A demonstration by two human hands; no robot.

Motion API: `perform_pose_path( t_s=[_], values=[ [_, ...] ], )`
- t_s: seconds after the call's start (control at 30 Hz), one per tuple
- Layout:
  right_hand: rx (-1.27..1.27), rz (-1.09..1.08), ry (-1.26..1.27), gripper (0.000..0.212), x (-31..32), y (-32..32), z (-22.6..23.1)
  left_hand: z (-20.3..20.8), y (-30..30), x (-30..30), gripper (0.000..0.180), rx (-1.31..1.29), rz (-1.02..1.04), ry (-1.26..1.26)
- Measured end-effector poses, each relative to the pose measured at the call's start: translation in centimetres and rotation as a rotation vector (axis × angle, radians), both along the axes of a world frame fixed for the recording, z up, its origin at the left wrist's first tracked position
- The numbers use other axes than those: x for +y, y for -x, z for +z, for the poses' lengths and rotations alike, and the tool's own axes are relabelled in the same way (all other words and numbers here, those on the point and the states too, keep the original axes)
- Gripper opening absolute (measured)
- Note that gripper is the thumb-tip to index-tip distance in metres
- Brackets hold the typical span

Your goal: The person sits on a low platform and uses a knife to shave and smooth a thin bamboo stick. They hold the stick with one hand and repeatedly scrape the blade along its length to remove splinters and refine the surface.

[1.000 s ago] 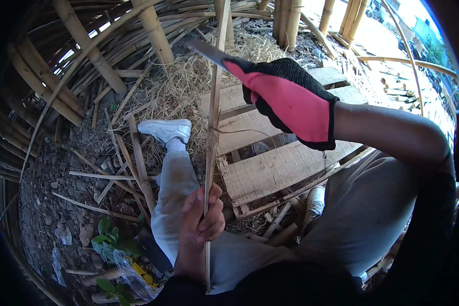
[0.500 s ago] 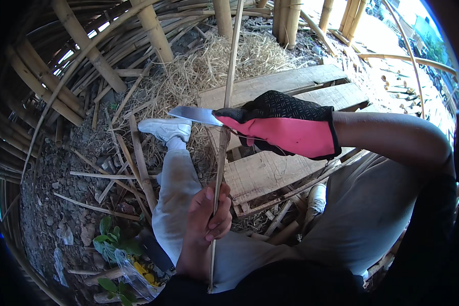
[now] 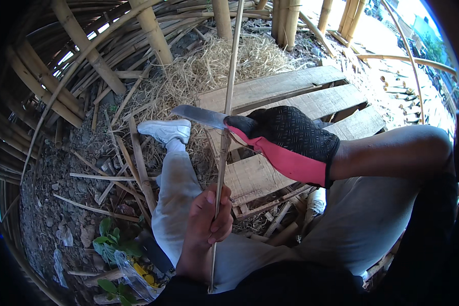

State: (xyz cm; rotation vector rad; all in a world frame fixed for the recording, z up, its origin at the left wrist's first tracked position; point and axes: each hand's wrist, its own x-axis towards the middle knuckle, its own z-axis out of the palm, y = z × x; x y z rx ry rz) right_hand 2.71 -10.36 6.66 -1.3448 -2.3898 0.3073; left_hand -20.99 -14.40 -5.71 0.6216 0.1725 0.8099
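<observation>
My bare left hand (image 3: 210,214) is closed around a long, thin bamboo strip (image 3: 231,71), which stands nearly upright and runs from my lap past the top of the view. My right hand (image 3: 285,140), in a black and pink glove, grips a knife. The knife blade (image 3: 200,116) points left and lies across the strip, a good way above my left fist. The gloved thumb and fingers press close to the strip by the blade. The knife's handle is hidden inside the glove.
A wooden slatted pallet (image 3: 270,173) lies in front of me, with a heap of pale shavings (image 3: 209,71) behind it. Bamboo poles (image 3: 150,33) stand along the back and left. Loose sticks (image 3: 143,163), green leaves (image 3: 107,237) and plastic litter the ground at left.
My right hand has rolled, showing more of the black back of the glove, and the blade has tilted and shifted slightly right. My left hand stays in place on the strip.
</observation>
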Motion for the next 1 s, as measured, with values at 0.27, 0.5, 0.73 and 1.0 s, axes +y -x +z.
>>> perform_pose_path(
  t_s=[0.27, 0.5, 0.73, 1.0],
  values=[
    [0.458, -0.218, 0.783, 0.038, -0.4, 1.5, 2.3, 0.1, 0.3, -0.1, 0.037, 0.014, 0.022, 0.023],
    [0.703, -0.185, 1.169, 0.04, 0.2, -0.6, 0.0, 0.0, -0.1, 0.3, 0.038, 0.016, -0.001, -0.016],
    [0.708, 0.037, 1.11, 0.039, 2.0, -1.9, -3.4, -0.1, -0.2, 0.1, 0.039, 0.149, 0.074, -0.034],
    [0.002, -0.114, -0.16, 0.03, 1.6, 0.5, -0.5, 0.3, 0.6, 0.5, 0.038, 0.116, 0.046, -0.01]
  ],
)
